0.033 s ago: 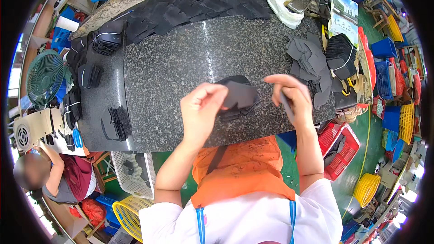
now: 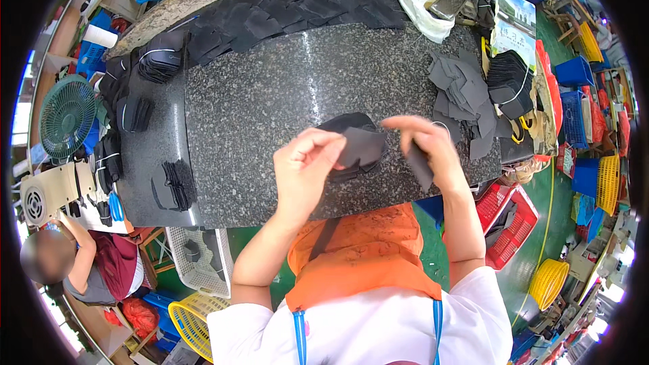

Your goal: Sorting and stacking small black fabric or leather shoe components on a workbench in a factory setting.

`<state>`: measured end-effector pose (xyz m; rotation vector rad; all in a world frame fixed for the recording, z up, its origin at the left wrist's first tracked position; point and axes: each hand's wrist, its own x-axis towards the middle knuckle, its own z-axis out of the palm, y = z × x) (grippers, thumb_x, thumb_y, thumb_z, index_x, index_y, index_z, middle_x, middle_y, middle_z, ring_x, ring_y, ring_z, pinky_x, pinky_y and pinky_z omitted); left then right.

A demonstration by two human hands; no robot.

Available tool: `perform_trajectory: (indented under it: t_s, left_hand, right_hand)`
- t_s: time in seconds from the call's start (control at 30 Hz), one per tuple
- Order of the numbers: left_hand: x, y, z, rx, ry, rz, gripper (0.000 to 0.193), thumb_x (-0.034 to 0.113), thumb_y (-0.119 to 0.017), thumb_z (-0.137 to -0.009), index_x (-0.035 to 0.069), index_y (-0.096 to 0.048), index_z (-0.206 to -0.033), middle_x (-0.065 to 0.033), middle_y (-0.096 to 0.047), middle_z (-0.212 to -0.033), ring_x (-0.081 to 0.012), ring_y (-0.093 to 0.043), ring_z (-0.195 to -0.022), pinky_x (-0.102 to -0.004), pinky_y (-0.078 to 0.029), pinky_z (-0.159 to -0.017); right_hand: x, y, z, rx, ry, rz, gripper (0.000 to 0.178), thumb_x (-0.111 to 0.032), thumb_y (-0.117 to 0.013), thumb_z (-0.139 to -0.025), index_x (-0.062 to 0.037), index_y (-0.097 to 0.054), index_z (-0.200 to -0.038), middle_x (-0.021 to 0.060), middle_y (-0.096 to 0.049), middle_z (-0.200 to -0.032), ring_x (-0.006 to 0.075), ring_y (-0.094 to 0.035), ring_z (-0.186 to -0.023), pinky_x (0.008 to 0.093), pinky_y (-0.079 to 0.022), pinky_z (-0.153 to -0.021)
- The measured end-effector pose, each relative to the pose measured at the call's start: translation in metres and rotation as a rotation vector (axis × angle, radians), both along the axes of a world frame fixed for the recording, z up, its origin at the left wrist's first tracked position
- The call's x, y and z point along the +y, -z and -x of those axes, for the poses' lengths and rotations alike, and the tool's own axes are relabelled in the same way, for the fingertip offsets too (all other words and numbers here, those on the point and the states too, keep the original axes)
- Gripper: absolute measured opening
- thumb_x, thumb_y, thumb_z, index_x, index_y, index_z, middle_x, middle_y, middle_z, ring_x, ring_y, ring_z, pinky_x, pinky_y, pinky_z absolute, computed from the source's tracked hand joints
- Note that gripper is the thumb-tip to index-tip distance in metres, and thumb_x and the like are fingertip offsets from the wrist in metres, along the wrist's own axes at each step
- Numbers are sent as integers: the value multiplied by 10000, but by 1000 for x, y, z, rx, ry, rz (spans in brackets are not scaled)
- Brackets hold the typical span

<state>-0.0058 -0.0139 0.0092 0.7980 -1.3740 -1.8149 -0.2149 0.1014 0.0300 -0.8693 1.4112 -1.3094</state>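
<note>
Thin dark pieces (image 2: 363, 148) (one apiece) are held in both hands (image 2: 303, 164).

Bright, even indoor light. A white glare streak (image 2: 312, 84) runs down my polished worktop (image 2: 247, 122); a fainter one at left. My right hand (image 2: 433, 147) smears slightly with motion. Fisheye bends the surroundings; blown-out patches at the rim, black corners.

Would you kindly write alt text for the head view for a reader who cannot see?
A person's left hand pinches a grey piece over a dark stack on a speckled table, while the right hand holds a dark piece. Loose grey pieces lie at right; black pieces line the far edge.
</note>
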Motion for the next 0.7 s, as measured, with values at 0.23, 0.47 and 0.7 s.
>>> perform_trajectory:
  t_s: [0.23, 0.47, 0.7]
  left_hand:
    - [4, 17, 2, -487, -35, 361, 107, 68, -743, -899, -24, -734, -846, 10, -658, -702, -21, -535, -617, -211, -425, -550]
    - [-5, 19, 0, -636, -2, 259, 156, 119, -734, -896, -13, -728, -812, -32, -670, -657, -51, -571, -601, -244, -442, -556]
    - [-9, 22, 2, -804, 104, 894, 226, 184, -764, -844, 18, -615, -808, -83, -642, -687, -237, -640, -611, -377, -484, -552]
  right_hand:
    - [-25, 24, -5, 588, -124, -226, 371, -243, -681, -904, 62, -580, -719, 163, -457, -555, 168, -490, -513, 390, -396, -526]
    - [-35, 20, -12, 666, -139, -267, 379, -275, -675, -901, 53, -608, -723, 227, -556, -611, 402, -569, -582, 458, -439, -574]
    - [-31, 24, -18, 994, -137, -217, 421, -390, -702, -881, -13, -642, -704, 178, -619, -627, 381, -647, -633, 470, -484, -599]
